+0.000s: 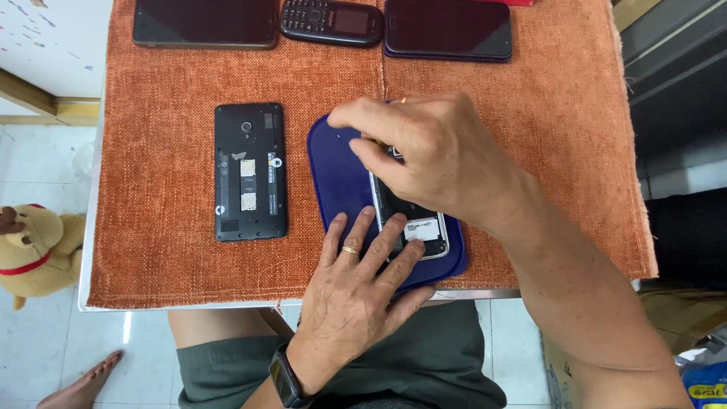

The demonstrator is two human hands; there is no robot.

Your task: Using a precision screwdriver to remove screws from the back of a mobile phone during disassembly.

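Head view: the left hand (pixel 356 284) lies flat with fingers spread, gripping nothing, its fingertips pressing on the near end of an opened phone (pixel 413 220) and on the blue tray (pixel 341 182) under it; a ring sits on one finger and a dark watch on the wrist. The right hand (pixel 439 155) arches over the far end of the same phone, fingers curled and pinching at its upper edge (what exactly is between the fingertips cannot be told). The opened phone lies on the tray, near the surface's near edge, right of the middle.

Counted, there are five phones in all: the one being worked on; one black phone with its back removed (pixel 250 172), lying apart to the left of the tray; and three along the far edge, namely a dark smartphone (pixel 204 23), a small keypad phone (pixel 332 21) and another dark smartphone (pixel 448 29). One tray, one orange cloth (pixel 159 151) covering the surface.
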